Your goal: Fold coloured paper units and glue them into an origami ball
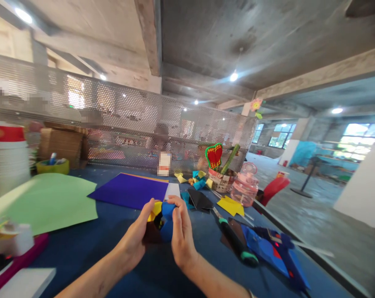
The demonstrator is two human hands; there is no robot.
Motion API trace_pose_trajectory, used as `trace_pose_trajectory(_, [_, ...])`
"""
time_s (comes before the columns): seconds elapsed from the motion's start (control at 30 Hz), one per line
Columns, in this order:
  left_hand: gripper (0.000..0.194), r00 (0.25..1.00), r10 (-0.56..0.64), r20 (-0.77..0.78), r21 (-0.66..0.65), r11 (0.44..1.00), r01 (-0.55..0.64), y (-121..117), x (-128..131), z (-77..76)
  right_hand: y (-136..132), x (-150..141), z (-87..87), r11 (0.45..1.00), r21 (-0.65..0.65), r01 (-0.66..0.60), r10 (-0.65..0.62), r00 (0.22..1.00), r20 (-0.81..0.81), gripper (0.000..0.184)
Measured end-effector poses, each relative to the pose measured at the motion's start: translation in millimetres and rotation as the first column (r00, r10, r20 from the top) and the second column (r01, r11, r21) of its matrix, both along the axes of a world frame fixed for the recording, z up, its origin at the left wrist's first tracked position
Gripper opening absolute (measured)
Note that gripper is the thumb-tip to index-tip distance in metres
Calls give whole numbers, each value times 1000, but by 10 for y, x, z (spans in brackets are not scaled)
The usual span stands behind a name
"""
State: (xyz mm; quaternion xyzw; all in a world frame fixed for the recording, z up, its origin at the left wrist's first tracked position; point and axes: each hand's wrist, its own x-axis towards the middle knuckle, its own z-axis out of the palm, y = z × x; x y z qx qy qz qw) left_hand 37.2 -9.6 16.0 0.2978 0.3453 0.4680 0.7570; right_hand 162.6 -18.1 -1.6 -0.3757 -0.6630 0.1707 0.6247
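Between my two hands, above the blue tabletop [119, 256], is a small craft piece of blue, yellow and dark brown paper [166, 225] with a dark gap in its middle. My left hand [136, 234] presses its left side, thumb along the yellow part. Fingers of my right hand [182, 238] curl over the blue part from the right. Just beyond lie purple paper sheets [134, 191] and black paper [200, 199]. To the right are a tool with a black and green handle [237, 240] and a blue glue gun [286, 248] with a red light.
Pale green paper [51, 203] and a stack of white cups [7, 165] are at left. A pink clear bottle [245, 186], a basket [221, 180], and yellow paper [230, 205] stand or lie at right. A perforated metal screen [128, 124] runs along the back.
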Motion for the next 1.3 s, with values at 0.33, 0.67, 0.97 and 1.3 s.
trace_pose_trajectory(0.33, [39, 962, 236, -138, 330, 927, -180, -68, 84, 20, -100, -67, 18, 999, 37, 20, -21, 999, 28, 22])
trace_pose_trajectory(0.67, [46, 932, 281, -227, 566, 817, -108, 21, -17, 57, -63, 3, 92, 976, -216, 35, -68, 987, -147, 48])
trace_pose_trajectory(0.97, [68, 782, 506, -364, 878, 467, 107, 5, -195, 46, -136, 169, 424, 530, -519, -671, 374, 734, -567, 54])
trace_pose_trajectory(1.3, [79, 971, 107, -214, 472, 881, 7, 96, -153, 49, -10, 175, 216, 883, -247, -400, 307, 888, -344, 65])
